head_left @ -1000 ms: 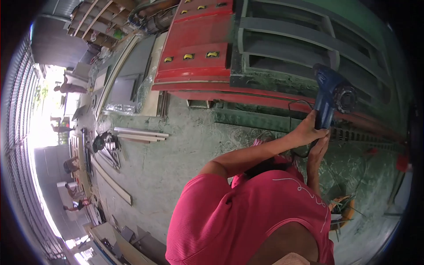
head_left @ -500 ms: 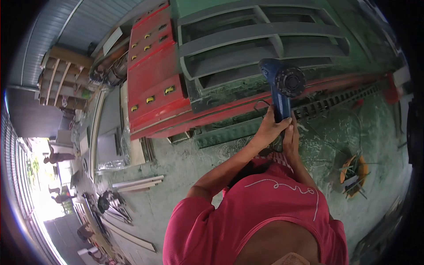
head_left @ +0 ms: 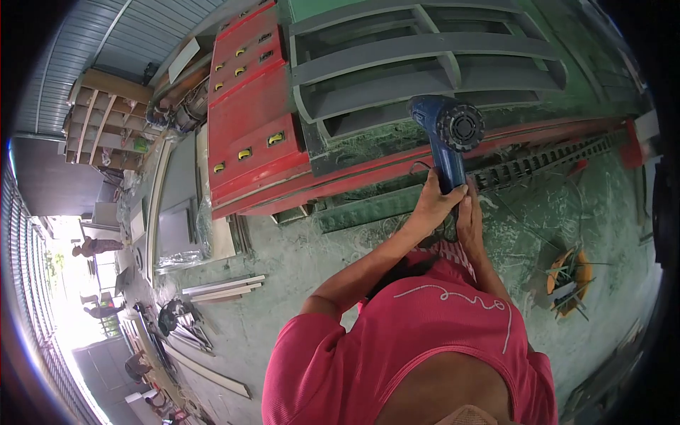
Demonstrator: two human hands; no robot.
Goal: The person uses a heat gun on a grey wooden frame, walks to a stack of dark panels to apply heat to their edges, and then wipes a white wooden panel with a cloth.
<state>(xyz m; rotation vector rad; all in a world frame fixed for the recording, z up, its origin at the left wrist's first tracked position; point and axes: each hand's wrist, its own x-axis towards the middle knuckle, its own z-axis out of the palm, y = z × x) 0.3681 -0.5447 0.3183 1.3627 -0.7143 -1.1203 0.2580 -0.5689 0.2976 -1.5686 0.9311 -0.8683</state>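
Note:
A blue hair dryer [head_left: 447,134] stands upright in front of me in the head view, its round vented back facing me. My left hand [head_left: 432,205] is closed round the lower part of its handle, the thumb lying across it. My right hand [head_left: 469,216] is pressed against the handle's lower end from the other side, its fingers together and partly hidden. A dark cord loops near the hands. Beyond the dryer a grey slatted panel [head_left: 425,42] with open slots lies on a green surface.
A red machine bed [head_left: 258,152] with yellow-and-black latches runs behind the hands, with a black chain-like track [head_left: 524,166] along it. An orange container with sticks [head_left: 569,283] stands on the floor at right. Strips [head_left: 225,289] lie at left; people are farther off.
The hair dryer has shifted slightly left in the view, and the surroundings have moved a little with the camera. Both hands keep their hold on the handle.

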